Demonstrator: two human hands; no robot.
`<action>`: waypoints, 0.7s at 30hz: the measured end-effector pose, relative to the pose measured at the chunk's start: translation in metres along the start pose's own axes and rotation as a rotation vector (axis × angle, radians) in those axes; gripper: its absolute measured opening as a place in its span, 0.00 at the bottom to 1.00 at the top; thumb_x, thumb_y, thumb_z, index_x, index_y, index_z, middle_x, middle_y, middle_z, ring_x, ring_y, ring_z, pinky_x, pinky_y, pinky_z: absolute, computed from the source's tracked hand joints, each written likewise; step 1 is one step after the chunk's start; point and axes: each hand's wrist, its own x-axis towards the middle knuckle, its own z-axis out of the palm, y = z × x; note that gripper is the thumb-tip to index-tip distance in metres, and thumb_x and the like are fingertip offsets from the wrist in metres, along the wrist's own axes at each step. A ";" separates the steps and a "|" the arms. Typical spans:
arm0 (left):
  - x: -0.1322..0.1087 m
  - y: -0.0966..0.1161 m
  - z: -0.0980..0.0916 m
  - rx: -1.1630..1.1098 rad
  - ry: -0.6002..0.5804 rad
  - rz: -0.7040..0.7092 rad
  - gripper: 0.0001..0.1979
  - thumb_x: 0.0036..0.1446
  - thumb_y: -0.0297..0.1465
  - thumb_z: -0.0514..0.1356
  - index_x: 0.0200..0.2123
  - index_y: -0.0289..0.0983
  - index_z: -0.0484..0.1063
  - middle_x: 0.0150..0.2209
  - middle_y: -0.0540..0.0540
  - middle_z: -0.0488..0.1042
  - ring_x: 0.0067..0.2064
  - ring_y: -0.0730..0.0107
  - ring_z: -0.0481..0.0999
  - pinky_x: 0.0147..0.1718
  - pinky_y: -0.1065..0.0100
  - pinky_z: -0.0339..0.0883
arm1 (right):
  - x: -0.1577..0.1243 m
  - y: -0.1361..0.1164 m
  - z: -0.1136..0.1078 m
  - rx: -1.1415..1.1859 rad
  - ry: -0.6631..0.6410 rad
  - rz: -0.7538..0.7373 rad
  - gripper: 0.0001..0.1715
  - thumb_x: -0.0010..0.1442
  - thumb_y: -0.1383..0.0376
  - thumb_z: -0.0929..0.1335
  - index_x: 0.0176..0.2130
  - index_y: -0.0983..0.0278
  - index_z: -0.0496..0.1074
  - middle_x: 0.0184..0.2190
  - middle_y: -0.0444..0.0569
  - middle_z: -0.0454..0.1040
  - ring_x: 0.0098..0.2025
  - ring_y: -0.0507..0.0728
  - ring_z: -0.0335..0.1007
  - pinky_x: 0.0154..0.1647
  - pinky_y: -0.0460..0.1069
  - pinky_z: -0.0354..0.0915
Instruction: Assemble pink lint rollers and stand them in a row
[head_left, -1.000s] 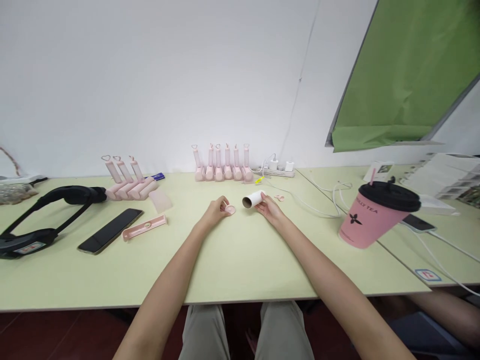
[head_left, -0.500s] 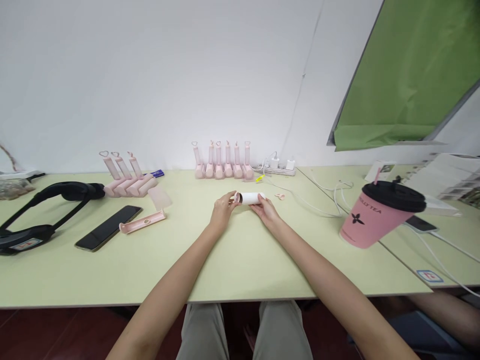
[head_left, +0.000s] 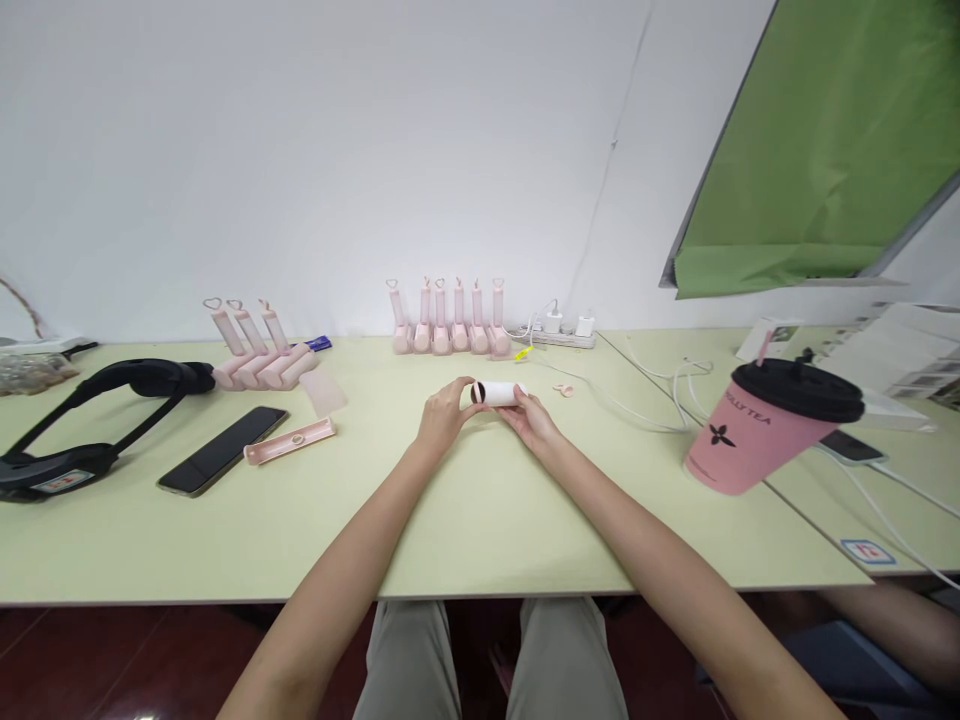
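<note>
My right hand (head_left: 534,420) is closed around the right end of a white roll (head_left: 499,394), which lies level just above the table. At the roll's left end shows a dark hollow opening. Against that opening, my left hand (head_left: 445,412) pinches a small pink ring-like end piece (head_left: 475,392) between thumb and fingers. Part of this piece is hidden by the fingers, and I cannot tell whether it sits inside the roll. A small pink loop-shaped part (head_left: 563,389) lies on the table to the right of my right hand.
Several pink roller-like items with upright handles (head_left: 450,338) stand by the wall; more (head_left: 264,367) are at left. A pink trough-shaped cover (head_left: 289,442), phone (head_left: 223,450) and black headset (head_left: 146,380) lie left. A pink cup (head_left: 754,435) and white cables (head_left: 679,395) are right.
The pink end piece in my left hand has turned slightly at the roll's opening. Both hands stay nearly in place; the whole view has shifted a little.
</note>
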 end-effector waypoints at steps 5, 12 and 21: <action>0.001 0.001 -0.004 -0.044 0.009 0.062 0.20 0.48 0.45 0.57 0.41 0.38 0.63 0.37 0.46 0.73 0.38 0.66 0.73 0.37 0.66 0.66 | -0.001 0.000 0.002 0.016 -0.025 0.011 0.04 0.58 0.66 0.63 0.34 0.64 0.60 0.32 0.48 0.70 0.38 0.53 0.72 0.42 0.49 0.70; 0.006 -0.003 -0.011 -0.113 0.089 0.066 0.22 0.49 0.43 0.57 0.44 0.38 0.61 0.41 0.44 0.71 0.39 0.68 0.72 0.36 0.65 0.68 | -0.001 -0.004 0.002 0.062 0.060 -0.003 0.03 0.58 0.68 0.63 0.34 0.64 0.59 0.31 0.46 0.69 0.36 0.52 0.71 0.39 0.48 0.71; 0.003 -0.006 -0.008 0.105 0.080 0.108 0.20 0.46 0.44 0.59 0.39 0.38 0.66 0.34 0.46 0.73 0.33 0.70 0.72 0.28 0.71 0.65 | -0.001 0.001 0.005 0.096 0.062 0.033 0.05 0.58 0.68 0.62 0.38 0.64 0.61 0.32 0.47 0.70 0.36 0.52 0.71 0.36 0.47 0.72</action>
